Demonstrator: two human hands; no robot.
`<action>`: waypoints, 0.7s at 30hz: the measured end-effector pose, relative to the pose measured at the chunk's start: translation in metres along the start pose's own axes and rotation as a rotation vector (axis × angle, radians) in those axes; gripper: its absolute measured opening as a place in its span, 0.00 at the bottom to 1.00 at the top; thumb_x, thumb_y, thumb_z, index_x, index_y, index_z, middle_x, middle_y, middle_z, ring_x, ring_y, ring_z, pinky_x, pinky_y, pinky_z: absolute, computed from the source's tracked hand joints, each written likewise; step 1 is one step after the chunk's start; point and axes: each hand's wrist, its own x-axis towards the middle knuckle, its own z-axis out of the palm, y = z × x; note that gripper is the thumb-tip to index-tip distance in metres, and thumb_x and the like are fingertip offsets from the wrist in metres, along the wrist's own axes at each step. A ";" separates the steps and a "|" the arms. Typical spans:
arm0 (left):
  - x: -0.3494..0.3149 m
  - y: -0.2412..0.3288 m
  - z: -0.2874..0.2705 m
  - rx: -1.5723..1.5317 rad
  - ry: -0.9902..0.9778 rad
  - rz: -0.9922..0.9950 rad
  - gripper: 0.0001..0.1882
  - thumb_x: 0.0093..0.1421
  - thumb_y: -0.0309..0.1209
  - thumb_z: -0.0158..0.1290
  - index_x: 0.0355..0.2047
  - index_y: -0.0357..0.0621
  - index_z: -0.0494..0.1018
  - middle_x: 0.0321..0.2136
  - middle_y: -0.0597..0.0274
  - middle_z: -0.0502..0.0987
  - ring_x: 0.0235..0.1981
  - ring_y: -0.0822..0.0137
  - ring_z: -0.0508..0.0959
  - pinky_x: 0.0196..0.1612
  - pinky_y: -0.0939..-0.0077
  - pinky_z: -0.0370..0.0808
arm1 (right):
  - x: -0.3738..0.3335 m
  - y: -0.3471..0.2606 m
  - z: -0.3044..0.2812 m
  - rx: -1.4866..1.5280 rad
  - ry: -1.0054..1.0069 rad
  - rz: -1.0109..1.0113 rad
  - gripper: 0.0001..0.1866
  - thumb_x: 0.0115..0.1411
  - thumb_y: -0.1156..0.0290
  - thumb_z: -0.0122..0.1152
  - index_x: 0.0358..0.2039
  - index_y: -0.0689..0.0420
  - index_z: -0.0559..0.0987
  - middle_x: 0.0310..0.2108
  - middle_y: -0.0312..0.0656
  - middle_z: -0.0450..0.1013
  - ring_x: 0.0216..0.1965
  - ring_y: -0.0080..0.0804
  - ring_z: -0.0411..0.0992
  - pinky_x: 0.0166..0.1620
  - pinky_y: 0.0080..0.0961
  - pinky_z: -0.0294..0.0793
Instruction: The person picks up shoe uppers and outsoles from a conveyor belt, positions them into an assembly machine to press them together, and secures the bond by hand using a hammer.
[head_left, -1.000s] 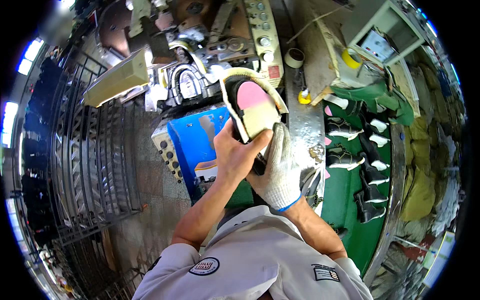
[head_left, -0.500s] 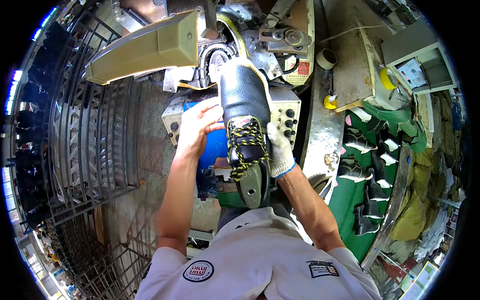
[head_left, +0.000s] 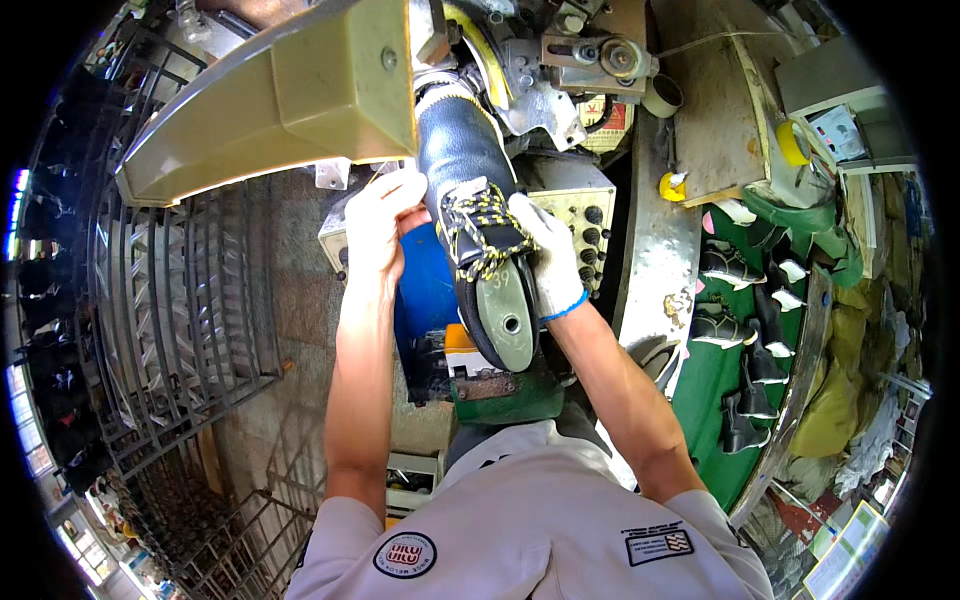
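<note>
A black leather shoe upper (head_left: 462,145), pulled over a grey-green shoe last (head_left: 505,312), points toe-first into the metal jaws of a machine (head_left: 520,75). Yellow-and-black laces (head_left: 482,228) cross its middle. My right hand (head_left: 545,245), in a white glove with a blue cuff edge, grips the right side near the heel end. On the left, my bare left hand (head_left: 385,225) has its fingers bent and pressed together against the upper's edge near the toe; the fingertips are partly hidden. The toe's tip is hidden inside the machine.
A beige machine cover (head_left: 290,100) hangs close above my left hand. Behind my hands sits a control box with black knobs (head_left: 590,235). Several black shoes (head_left: 722,325) lie on a green surface at right. Metal racks (head_left: 190,320) stand at left; a tape roll (head_left: 795,143) is at upper right.
The shoe has moved forward into the machine and tilted, its heel end swinging right. My left hand's fingers have drawn together beside the toe. The machine cover appears larger and nearer.
</note>
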 end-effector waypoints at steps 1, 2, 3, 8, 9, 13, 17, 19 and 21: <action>0.004 -0.001 -0.001 -0.019 -0.007 0.003 0.14 0.59 0.29 0.67 0.43 0.35 0.82 0.30 0.64 0.81 0.26 0.75 0.80 0.31 0.82 0.82 | 0.006 0.004 -0.002 -0.021 0.002 -0.031 0.30 0.66 0.55 0.65 0.58 0.67 0.78 0.47 0.40 0.79 0.48 0.24 0.75 0.53 0.25 0.74; 0.008 -0.002 -0.002 -0.038 -0.013 0.006 0.14 0.59 0.29 0.67 0.43 0.35 0.82 0.30 0.64 0.81 0.26 0.75 0.80 0.31 0.82 0.82 | 0.008 0.005 -0.003 -0.009 0.005 -0.004 0.30 0.66 0.54 0.65 0.58 0.67 0.77 0.47 0.39 0.79 0.47 0.25 0.75 0.54 0.25 0.73; 0.013 -0.004 -0.004 -0.077 -0.034 0.006 0.13 0.60 0.29 0.66 0.42 0.35 0.82 0.31 0.63 0.82 0.28 0.74 0.81 0.33 0.80 0.82 | 0.012 0.007 -0.001 0.006 -0.003 -0.007 0.30 0.66 0.54 0.65 0.58 0.67 0.78 0.48 0.39 0.79 0.47 0.25 0.75 0.54 0.25 0.73; 0.021 -0.006 -0.006 -0.142 -0.022 -0.014 0.14 0.61 0.29 0.64 0.45 0.34 0.81 0.36 0.58 0.84 0.32 0.69 0.83 0.37 0.76 0.83 | 0.033 0.023 -0.008 -0.069 0.027 -0.016 0.30 0.68 0.56 0.64 0.60 0.69 0.76 0.50 0.40 0.79 0.49 0.25 0.75 0.55 0.24 0.72; 0.017 -0.003 -0.006 -0.150 0.007 -0.008 0.15 0.62 0.29 0.64 0.46 0.34 0.80 0.36 0.58 0.84 0.32 0.69 0.83 0.38 0.75 0.84 | 0.030 0.019 0.003 -0.009 0.014 -0.030 0.30 0.68 0.57 0.64 0.60 0.70 0.76 0.50 0.40 0.79 0.49 0.25 0.75 0.55 0.23 0.72; -0.005 -0.007 0.005 -0.085 0.131 0.071 0.18 0.64 0.29 0.63 0.51 0.33 0.78 0.39 0.57 0.84 0.34 0.69 0.83 0.39 0.77 0.82 | 0.032 0.014 0.021 -0.075 0.007 -0.145 0.27 0.68 0.62 0.65 0.59 0.70 0.76 0.48 0.40 0.79 0.48 0.23 0.74 0.53 0.21 0.73; -0.028 -0.022 0.015 -0.093 0.149 0.089 0.13 0.71 0.32 0.54 0.48 0.36 0.79 0.40 0.61 0.82 0.36 0.75 0.79 0.42 0.82 0.75 | 0.027 0.012 0.027 -0.143 0.030 -0.180 0.24 0.69 0.64 0.64 0.57 0.70 0.78 0.47 0.39 0.80 0.46 0.22 0.74 0.52 0.21 0.73; -0.042 -0.030 0.020 -0.095 0.111 0.069 0.14 0.74 0.34 0.48 0.49 0.36 0.78 0.42 0.62 0.81 0.41 0.75 0.77 0.48 0.78 0.74 | 0.031 0.014 0.026 -0.165 0.031 -0.179 0.23 0.69 0.64 0.63 0.56 0.70 0.78 0.47 0.39 0.80 0.46 0.22 0.74 0.52 0.21 0.73; -0.055 -0.031 0.023 -0.143 0.031 -0.006 0.19 0.77 0.37 0.43 0.55 0.38 0.75 0.47 0.60 0.80 0.47 0.71 0.78 0.53 0.72 0.75 | 0.034 0.011 0.028 -0.200 0.027 -0.181 0.23 0.70 0.63 0.63 0.56 0.70 0.78 0.46 0.40 0.80 0.46 0.23 0.74 0.52 0.21 0.74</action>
